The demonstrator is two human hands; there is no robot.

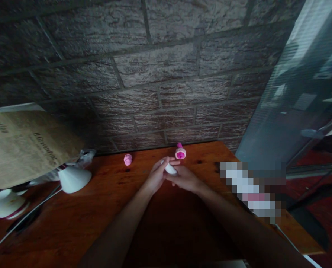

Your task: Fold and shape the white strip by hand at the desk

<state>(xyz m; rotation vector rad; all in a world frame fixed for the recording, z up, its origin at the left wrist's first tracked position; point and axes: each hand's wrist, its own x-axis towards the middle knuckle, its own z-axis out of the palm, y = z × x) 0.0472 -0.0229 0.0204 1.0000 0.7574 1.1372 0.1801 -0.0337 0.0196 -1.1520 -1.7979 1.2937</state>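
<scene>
Above the far middle of the table, my left hand (155, 176) and my right hand (187, 179) meet around a small smooth white lump (170, 169). Fingers of both hands are curled against it, and part of it is hidden by them. Its exact kind does not show. Just beyond my right hand lies a small pink piece with a magenta middle and stem (180, 152). To the left of my left hand, apart from it, rests a crumpled-looking light pink ball (128, 159).
On the left stand a lamp with a newspaper-print shade (23, 143), its white base (75, 180) and a stained white bowl (6, 203). A blurred-out pale object (249, 191) lies near the right edge of the wooden table (107, 208). Behind rises a stone-patterned wall (154, 67).
</scene>
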